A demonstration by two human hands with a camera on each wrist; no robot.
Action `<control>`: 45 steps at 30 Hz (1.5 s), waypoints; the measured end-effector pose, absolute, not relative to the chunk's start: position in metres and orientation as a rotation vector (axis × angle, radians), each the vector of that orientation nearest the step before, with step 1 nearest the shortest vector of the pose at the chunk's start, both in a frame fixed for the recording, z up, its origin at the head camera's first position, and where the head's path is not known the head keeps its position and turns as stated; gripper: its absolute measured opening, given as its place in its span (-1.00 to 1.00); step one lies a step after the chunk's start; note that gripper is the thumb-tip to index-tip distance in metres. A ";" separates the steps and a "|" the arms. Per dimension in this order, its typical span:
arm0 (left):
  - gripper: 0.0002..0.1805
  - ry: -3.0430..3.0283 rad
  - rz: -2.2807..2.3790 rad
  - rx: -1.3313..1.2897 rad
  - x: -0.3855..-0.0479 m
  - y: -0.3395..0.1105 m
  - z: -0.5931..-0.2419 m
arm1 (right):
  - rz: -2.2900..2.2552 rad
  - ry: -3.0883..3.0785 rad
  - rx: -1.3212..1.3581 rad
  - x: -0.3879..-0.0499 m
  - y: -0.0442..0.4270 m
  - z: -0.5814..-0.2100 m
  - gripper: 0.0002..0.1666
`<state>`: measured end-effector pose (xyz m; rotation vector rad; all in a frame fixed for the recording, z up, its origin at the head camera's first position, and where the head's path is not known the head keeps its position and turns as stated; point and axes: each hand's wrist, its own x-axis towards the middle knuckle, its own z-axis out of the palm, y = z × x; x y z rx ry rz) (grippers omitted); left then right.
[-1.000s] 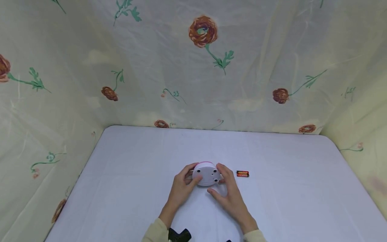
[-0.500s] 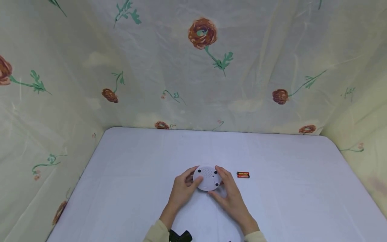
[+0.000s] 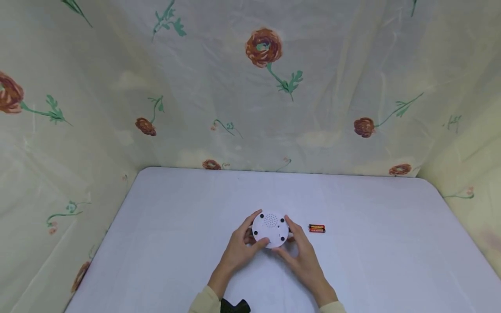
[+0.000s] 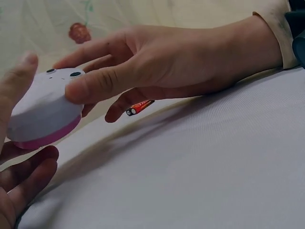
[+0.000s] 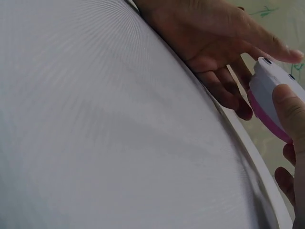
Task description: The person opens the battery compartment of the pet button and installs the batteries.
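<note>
Left grip (image 3: pixel 239 248) and right grip (image 3: pixel 302 257) both pinch white round device (image 3: pixel 271 231) above the surface (image 3: pixel 176 226), underside facing the person. Looks like an underside check; next probably needs steady left hold, right freed. Batteries (image 3: pixel 317 228) lie right.

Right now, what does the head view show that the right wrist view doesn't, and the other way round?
Only the head view shows the two batteries and the small holes in the round device. Only the right wrist view shows the device's pink band. Both show the device, the left hand, the right hand and the white tabletop.
</note>
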<state>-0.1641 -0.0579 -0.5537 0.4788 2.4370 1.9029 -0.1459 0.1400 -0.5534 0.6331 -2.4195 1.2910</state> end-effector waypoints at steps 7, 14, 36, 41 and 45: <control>0.15 2.597 1.723 0.602 -0.163 -0.056 -0.557 | 1.380 -2.419 0.583 -0.142 0.142 -0.554 0.00; 0.10 2.668 1.694 0.557 -0.163 -0.055 -0.559 | 1.411 -2.439 0.544 -0.141 0.142 -0.555 -0.06; 0.08 2.861 1.433 0.501 -0.163 -0.053 -0.562 | 1.319 -2.508 0.475 -0.141 0.140 -0.557 -0.27; 0.07 2.863 1.418 0.490 -0.164 -0.054 -0.559 | 1.373 -2.428 0.533 -0.144 0.138 -0.554 -0.29; 0.06 2.873 1.402 0.468 -0.164 -0.054 -0.558 | 1.325 -2.388 0.579 -0.146 0.136 -0.552 -0.38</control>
